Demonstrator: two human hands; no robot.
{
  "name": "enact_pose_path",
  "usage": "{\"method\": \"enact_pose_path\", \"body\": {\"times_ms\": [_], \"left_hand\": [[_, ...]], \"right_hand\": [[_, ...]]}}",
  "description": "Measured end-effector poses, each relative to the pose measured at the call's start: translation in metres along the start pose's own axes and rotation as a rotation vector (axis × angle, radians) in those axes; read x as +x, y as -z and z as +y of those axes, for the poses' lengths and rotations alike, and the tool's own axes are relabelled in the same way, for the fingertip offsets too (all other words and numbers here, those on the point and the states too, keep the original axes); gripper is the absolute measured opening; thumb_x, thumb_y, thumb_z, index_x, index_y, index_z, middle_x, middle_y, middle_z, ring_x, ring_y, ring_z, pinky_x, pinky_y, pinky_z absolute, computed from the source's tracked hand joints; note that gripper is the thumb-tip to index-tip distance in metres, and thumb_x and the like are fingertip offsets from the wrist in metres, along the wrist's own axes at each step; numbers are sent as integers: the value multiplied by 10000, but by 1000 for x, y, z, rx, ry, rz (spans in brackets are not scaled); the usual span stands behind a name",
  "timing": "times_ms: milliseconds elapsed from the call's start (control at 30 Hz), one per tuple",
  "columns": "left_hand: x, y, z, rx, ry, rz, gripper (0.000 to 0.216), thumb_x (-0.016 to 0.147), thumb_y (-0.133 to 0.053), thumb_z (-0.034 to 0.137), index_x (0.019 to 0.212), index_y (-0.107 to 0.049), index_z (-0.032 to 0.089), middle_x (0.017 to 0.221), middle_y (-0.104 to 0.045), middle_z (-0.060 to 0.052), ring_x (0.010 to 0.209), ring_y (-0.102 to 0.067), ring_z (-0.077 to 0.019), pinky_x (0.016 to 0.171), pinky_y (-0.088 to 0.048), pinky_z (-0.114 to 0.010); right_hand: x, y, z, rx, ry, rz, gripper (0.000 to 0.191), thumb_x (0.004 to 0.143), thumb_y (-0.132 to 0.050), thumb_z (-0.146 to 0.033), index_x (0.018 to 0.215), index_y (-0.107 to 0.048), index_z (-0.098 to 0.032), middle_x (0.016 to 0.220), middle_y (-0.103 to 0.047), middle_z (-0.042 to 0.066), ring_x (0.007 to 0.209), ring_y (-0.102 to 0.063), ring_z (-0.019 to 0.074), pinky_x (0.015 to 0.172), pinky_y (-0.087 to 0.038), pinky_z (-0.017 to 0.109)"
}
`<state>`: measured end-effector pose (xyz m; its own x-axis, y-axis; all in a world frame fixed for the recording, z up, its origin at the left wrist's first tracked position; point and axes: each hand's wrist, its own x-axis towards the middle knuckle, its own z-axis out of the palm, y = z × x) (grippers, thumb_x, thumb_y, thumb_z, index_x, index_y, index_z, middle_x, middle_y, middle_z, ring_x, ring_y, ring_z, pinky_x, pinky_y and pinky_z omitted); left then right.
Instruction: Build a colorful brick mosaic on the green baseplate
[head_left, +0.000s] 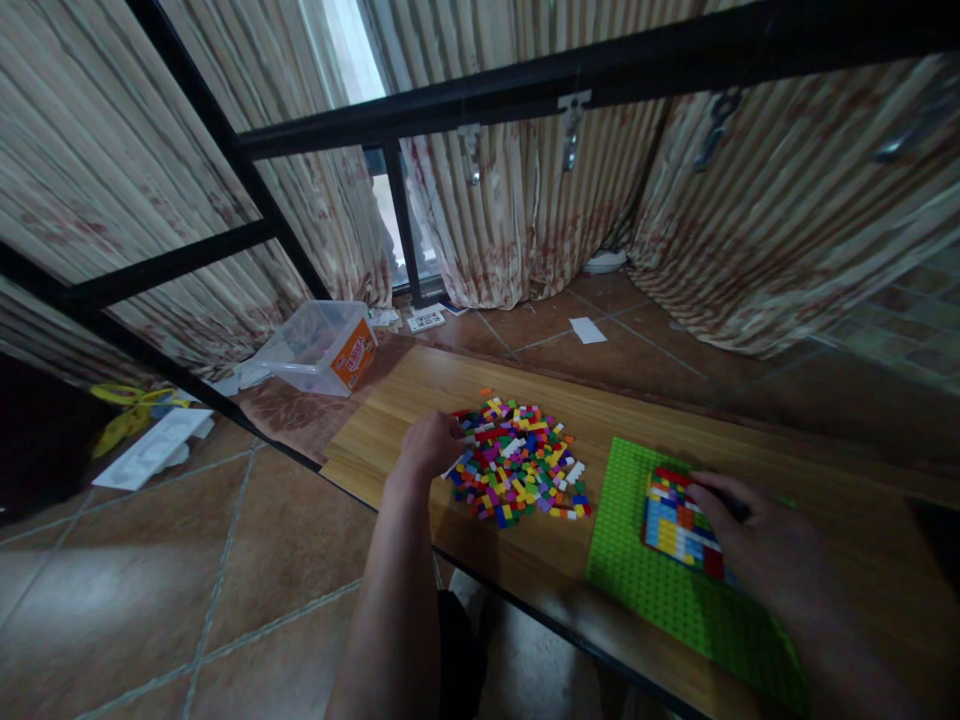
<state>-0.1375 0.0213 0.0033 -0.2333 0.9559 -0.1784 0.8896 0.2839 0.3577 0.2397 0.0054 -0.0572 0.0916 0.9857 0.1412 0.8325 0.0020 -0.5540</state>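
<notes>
My left hand (431,445) reaches to the left edge of a heap of small loose toy bricks (517,460) in many colours. Its fingers are bent together among the bricks; whatever they pinch is hidden. On the right lies a green studded baseplate (622,510), bearing a flat block of joined bricks (675,520) in red, yellow, blue, white and orange. My right hand (765,540) is over the right side of that block, fingers curled and fingertips by its far edge. The hand covers part of the block, and I cannot make out what is between its fingers.
The heap and baseplate rest on a long wooden board (427,385). Beyond its far left end stands a clear plastic box (307,350) with an orange label. A black metal frame (480,115) crosses ahead, before striped curtains (510,220). White packaging (154,450) lies on the tiled floor.
</notes>
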Motion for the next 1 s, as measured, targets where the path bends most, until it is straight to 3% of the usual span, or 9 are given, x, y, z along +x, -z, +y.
{"method": "enact_pose_path", "body": {"times_ms": [200, 433, 667, 867, 1000], "left_hand": [[-4, 6, -7, -281, -115, 6, 244, 766, -651, 384, 754, -731, 153, 604, -612, 5, 606, -506, -131, 540, -314, -233], [-6, 5, 6, -650, -305, -256, 359, 830, -554, 480, 721, -635, 148, 611, -533, 20, 572, -449, -107, 540, -344, -226], [-15, -8, 41, -890, -371, -425, 369, 821, -590, 502, 699, -581, 154, 597, -504, 24, 531, -402, -81, 522, -310, -216], [-32, -41, 86, -1073, -326, -399, 341, 823, -597, 461, 683, -583, 151, 612, -544, 8, 520, -428, -79, 500, -313, -212], [-44, -59, 109, -1141, -294, -426, 326, 821, -593, 455, 694, -587, 155, 632, -554, 7, 511, -416, -73, 489, -304, -208]], "right_hand": [[0, -3, 1, 32, 30, 28, 412, 858, -479, -553, 985, -732, -253, 1008, -751, 98, 880, -696, 308, 771, -528, 444], [-1, -8, -4, 120, 24, 0, 387, 865, -472, -468, 1051, -733, -250, 995, -754, 74, 848, -698, 250, 756, -536, 390], [-3, -9, -21, 199, 131, -50, 331, 887, -471, -401, 1033, -727, -248, 1016, -742, 68, 910, -680, 232, 837, -520, 382], [-7, 0, -48, 287, 179, 125, 308, 884, -541, -427, 1039, -711, -222, 1074, -722, 93, 1021, -642, 255, 951, -463, 434], [-13, -1, -72, 613, 51, 83, 331, 867, -589, -493, 1010, -704, -218, 945, -736, 59, 847, -667, 209, 786, -512, 343]]}}
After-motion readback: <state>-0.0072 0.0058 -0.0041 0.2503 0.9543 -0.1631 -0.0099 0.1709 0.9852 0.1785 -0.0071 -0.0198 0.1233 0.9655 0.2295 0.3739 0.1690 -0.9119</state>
